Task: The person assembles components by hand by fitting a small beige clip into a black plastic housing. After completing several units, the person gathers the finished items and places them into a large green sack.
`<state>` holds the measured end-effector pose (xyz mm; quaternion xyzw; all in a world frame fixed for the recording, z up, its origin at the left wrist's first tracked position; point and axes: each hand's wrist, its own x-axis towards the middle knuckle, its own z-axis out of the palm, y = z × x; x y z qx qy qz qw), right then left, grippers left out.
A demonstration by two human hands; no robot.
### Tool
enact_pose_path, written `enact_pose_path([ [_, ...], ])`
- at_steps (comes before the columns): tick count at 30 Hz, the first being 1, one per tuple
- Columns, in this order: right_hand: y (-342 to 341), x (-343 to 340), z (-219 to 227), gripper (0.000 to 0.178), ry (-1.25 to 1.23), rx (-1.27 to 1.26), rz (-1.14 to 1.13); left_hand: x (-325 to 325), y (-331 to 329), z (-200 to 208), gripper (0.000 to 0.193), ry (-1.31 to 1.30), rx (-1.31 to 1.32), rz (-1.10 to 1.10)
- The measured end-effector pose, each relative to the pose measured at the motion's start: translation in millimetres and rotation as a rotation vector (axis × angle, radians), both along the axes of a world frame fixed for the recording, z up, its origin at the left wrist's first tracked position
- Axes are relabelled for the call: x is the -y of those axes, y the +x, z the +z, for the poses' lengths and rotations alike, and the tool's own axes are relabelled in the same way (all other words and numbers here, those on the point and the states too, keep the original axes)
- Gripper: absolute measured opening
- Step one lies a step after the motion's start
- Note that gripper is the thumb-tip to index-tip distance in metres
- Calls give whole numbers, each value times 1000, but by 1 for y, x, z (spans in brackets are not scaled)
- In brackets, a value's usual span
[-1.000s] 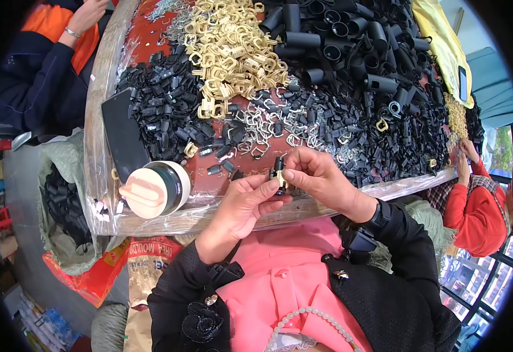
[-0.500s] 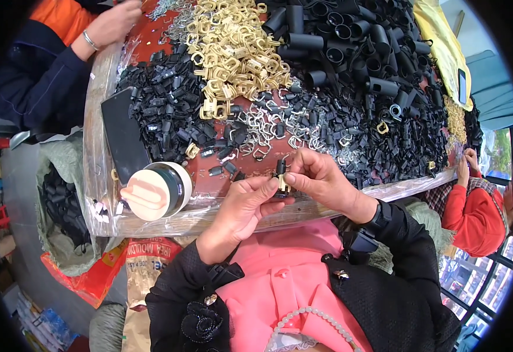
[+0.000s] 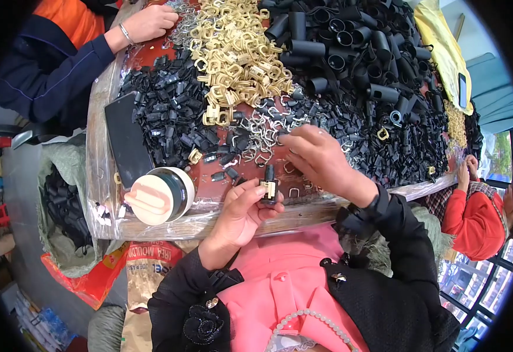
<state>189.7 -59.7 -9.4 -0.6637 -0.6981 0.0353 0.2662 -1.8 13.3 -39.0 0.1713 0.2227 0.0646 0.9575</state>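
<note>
My left hand (image 3: 240, 212) pinches a small padlock-like assembly (image 3: 270, 186), a black plastic part with a cream piece across it, upright above the table's near edge. My right hand (image 3: 321, 157) is over the table, at the near edge of a loose pile of bent silver wire shackles (image 3: 261, 130). Its thumb and forefinger stick out slightly apart, and I see nothing held between them. Small black plastic pieces (image 3: 171, 117) are heaped to the left. Behind the shackles lies a heap of cream plastic frames (image 3: 242, 58).
Large black tubes (image 3: 338, 41) are piled at the back right. A round tub with a pale lid (image 3: 151, 198) and a dark flat tablet-like object (image 3: 128, 141) stand at left. A co-worker's hand (image 3: 148, 23) works at the far left, another person's hands (image 3: 466, 169) at far right.
My right hand has left the black-and-cream assembly and moved up to the wire shackles. My left hand keeps the assembly, now lower and a little left. The co-worker's hand moved right.
</note>
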Motion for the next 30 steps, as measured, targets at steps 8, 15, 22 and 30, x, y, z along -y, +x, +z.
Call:
enact_pose_path([
  [8, 20, -16, -30, 20, -45, 304, 44, 11, 1, 0, 25, 71, -15, 96],
  [15, 22, -8, -29, 24, 28, 300, 1, 14, 5, 3, 24, 114, -23, 150],
  [22, 26, -13, -20, 25, -70, 395, -1, 14, 10, 9, 22, 127, -39, 205],
  [30, 11, 4, -14, 10, -111, -615, -29, 16, 11, 14, 24, 179, -98, 255],
])
